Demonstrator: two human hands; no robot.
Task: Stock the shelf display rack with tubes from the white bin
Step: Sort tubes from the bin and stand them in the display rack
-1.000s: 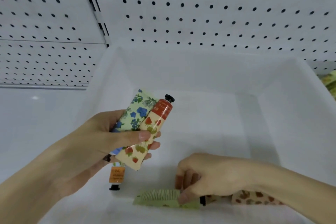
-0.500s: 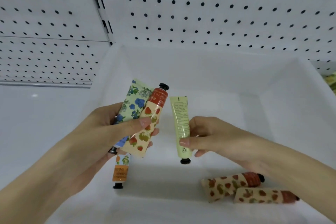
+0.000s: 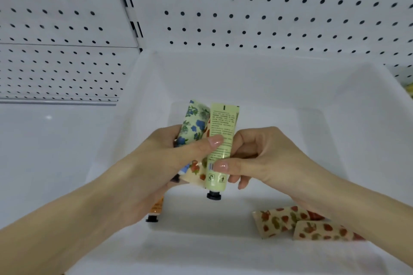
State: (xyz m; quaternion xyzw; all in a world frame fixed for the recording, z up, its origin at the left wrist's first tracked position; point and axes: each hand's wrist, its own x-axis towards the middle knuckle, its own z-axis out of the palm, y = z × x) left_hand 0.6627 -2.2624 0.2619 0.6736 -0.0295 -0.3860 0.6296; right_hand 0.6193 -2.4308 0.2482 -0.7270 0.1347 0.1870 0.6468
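Over the white bin [image 3: 348, 105], my left hand [image 3: 156, 163] grips a bundle of tubes: a blue-flowered tube [image 3: 193, 126], a strawberry-print tube [image 3: 196, 172] mostly hidden behind it, and an orange tube [image 3: 156, 207] poking out below. My right hand [image 3: 257, 158] pinches a pale green tube [image 3: 220, 152], cap down, pressed against the bundle; my left thumb lies across it too. Two strawberry-print tubes [image 3: 279, 221] [image 3: 324, 231] lie on the bin floor at the right, partly under my right forearm.
White pegboard panels [image 3: 268, 6] rise behind the bin, with a slotted upright [image 3: 129, 6] between them. A white shelf surface [image 3: 44, 152] lies left of the bin. A yellowish item [image 3: 410, 87] peeks in at the right edge.
My right hand lifted the pale green tube off the bin floor, turned it upright and brought it left against the bundle in my left hand. My left thumb now lies across it.
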